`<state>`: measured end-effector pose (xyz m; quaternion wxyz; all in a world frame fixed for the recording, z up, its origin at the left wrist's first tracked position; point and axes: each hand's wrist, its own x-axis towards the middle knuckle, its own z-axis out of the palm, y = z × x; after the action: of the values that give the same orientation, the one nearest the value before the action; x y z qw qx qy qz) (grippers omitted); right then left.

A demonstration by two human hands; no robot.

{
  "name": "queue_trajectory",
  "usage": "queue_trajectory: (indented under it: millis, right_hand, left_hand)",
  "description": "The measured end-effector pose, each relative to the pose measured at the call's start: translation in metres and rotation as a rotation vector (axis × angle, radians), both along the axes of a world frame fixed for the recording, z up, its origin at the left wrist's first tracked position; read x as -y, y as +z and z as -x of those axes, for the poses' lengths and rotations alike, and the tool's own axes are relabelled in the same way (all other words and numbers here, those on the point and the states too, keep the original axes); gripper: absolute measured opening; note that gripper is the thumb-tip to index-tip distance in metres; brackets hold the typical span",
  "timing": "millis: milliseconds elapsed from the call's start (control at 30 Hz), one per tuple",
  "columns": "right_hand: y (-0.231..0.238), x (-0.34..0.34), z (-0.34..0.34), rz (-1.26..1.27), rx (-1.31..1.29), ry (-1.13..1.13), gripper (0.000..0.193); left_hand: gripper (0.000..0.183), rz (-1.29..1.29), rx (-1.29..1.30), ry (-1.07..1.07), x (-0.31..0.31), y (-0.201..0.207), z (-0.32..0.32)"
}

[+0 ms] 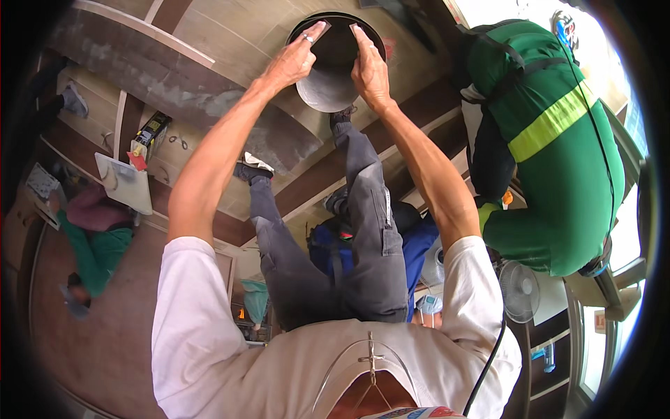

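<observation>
A round, bucket-like vessel (328,89) is between my two hands at the top, its inside dark and its near wall dull grey. My left hand (296,59) is closed at its left side, the fingers pointing up near the rim; a ring shows on one finger. Opposite it, my right hand (370,70) is closed at the right side with a fingertip by the upper rim. Both arms are stretched out ahead of me. Whether something small lies under my fingertips is too unclear to tell.
A person in green workwear (551,181) with a yellow band bends close on my right. Another person's green sleeve (91,244) shows at far left. Wooden beams (174,45) cross the floor. A white panel (124,183), a box (151,133) and a fan (520,292) stand around.
</observation>
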<state>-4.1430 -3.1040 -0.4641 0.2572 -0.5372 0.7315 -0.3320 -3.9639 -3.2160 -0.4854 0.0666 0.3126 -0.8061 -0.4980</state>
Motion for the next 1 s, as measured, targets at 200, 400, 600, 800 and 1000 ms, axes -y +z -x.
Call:
queue_trajectory:
  millis: [200, 400, 600, 800, 1000]
  right_hand:
    - [-0.034, 0.001, -0.014, -0.121, -0.012, -0.034, 0.057]
    - [-0.075, -0.005, -0.006, -0.176, -0.116, -0.065, 0.057]
    - [-0.082, -0.002, -0.004, -0.513, -0.077, -0.239, 0.049]
    - [-0.057, -0.008, -0.009, -0.572, -0.119, -0.282, 0.048]
    - [0.036, -0.039, -0.034, -0.318, -0.041, -0.061, 0.047]
  left_hand:
    - [0.067, 0.004, 0.05, 0.07, -0.015, -0.039, 0.022]
    - [0.048, -0.047, 0.121, 0.327, -0.024, -0.059, 0.046]
    - [0.04, -0.036, 0.285, 0.452, -0.031, -0.071, 0.046]
    - [0.046, 0.174, -0.026, 0.685, -0.057, -0.015, 0.059]
    - [0.052, -0.111, -0.051, 0.833, -0.151, 0.095, 0.004]
